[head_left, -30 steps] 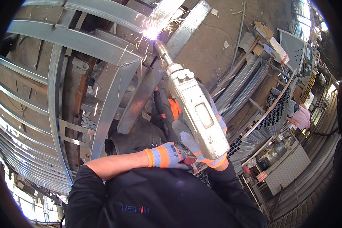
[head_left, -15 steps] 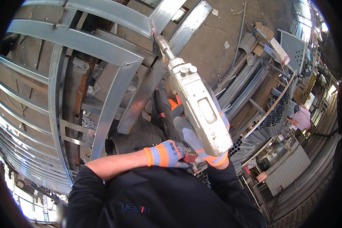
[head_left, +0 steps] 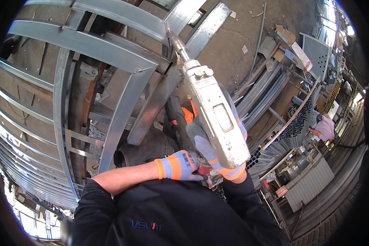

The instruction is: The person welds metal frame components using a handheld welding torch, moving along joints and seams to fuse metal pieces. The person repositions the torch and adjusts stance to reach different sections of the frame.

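Note:
My right hand (head_left: 205,148), in a grey and orange glove, is wrapped round a handheld laser welding gun (head_left: 217,112) with a scuffed white body. The gun's metal nozzle (head_left: 178,46) points away from me. Its tip sits at a corner joint of a shiny metal tube frame (head_left: 125,22), where a small reddish glow shows. Low in front of my body, my left hand (head_left: 178,166) wears a matching glove. Its fingers curl over something dark that I cannot make out.
Parallel metal bars (head_left: 24,135) lie at the left. Beneath the frame runs another metal beam (head_left: 151,106). Bundled metal tubes (head_left: 260,98), cardboard boxes (head_left: 285,35) and a corrugated cabinet (head_left: 311,180) stand at the right. A person in pink (head_left: 326,129) is farther off.
The nozzle tip and its glow have shifted slightly away from me along the joint. The whole view has moved a little. My left hand stays in place.

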